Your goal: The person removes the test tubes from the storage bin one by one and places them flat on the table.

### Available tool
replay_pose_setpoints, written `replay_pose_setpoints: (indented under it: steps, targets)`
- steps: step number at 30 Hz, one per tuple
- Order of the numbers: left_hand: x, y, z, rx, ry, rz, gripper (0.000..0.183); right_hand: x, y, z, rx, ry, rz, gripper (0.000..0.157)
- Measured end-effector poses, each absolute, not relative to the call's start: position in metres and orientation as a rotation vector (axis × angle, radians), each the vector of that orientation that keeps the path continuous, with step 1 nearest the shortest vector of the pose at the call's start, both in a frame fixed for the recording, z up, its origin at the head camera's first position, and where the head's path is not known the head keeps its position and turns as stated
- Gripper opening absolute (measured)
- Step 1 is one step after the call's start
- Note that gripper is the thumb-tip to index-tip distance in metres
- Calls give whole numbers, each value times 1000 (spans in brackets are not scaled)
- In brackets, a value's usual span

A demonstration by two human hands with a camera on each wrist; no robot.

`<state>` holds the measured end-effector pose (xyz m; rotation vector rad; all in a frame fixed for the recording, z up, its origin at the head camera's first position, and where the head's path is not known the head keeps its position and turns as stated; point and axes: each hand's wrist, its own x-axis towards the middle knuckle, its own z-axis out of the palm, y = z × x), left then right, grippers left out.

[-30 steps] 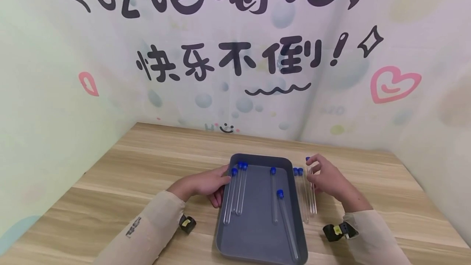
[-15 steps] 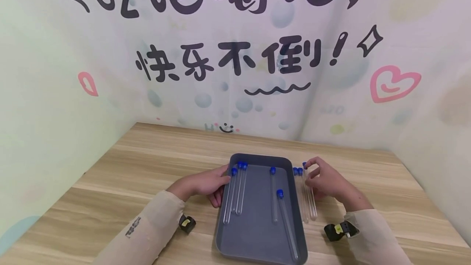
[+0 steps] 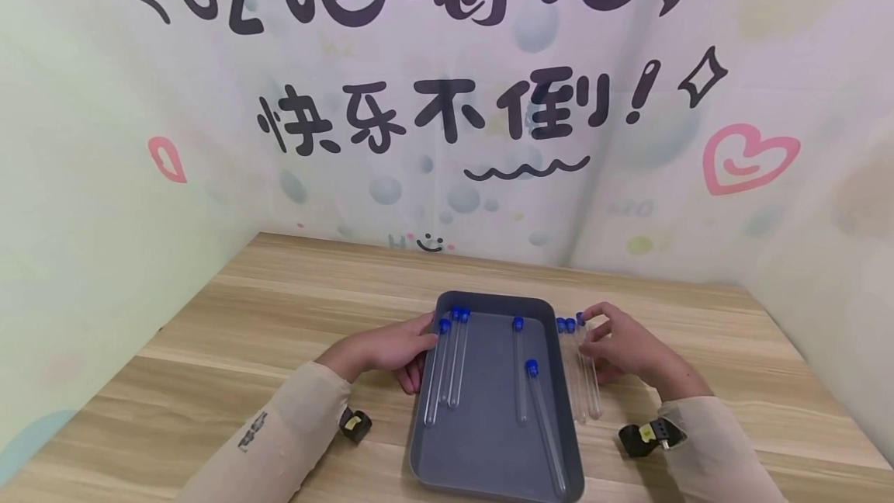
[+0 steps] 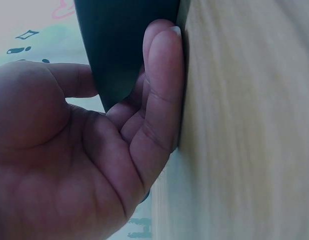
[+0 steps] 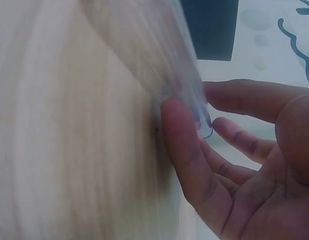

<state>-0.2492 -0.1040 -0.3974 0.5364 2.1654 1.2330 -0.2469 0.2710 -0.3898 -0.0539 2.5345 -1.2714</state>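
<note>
A grey tray (image 3: 489, 452) lies on the table, holding several clear test tubes (image 3: 457, 363) with blue caps. My left hand (image 3: 394, 349) grips its left side. In the left wrist view the thumb is at the rim and the curled fingers (image 4: 162, 75) rest against the dark outer wall, low by the table. Beyond the tray's right wall, more capped tubes stand close together at a slant. My right hand (image 3: 618, 344) pinches the rightmost test tube (image 3: 590, 383) near its blue cap. In the right wrist view the thumb and fingertips close around clear, blurred tubes (image 5: 169, 55).
The wooden table (image 3: 293, 293) reaches back to a printed fabric backdrop (image 3: 391, 200) with dark lettering. Pale walls stand at both sides. A small black camera (image 3: 356, 425) sits by the left wrist, another camera (image 3: 639, 439) by the right.
The right hand has brought its test tube left and slightly down, so its cap now sits beside the other two outside the tray. Left hand and tray stay in place.
</note>
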Motion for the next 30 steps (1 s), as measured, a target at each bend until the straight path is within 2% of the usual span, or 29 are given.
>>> replay_pose_setpoints:
  steps: [13,30]
  targets:
    - [-249,-105,-398,536,2167,1232,51,-247,271,-391,-43,2531,-1270,58]
    - [-249,-105,-398,518,2161,1240,53,-247,268,-385,-74,2636,-1281,48]
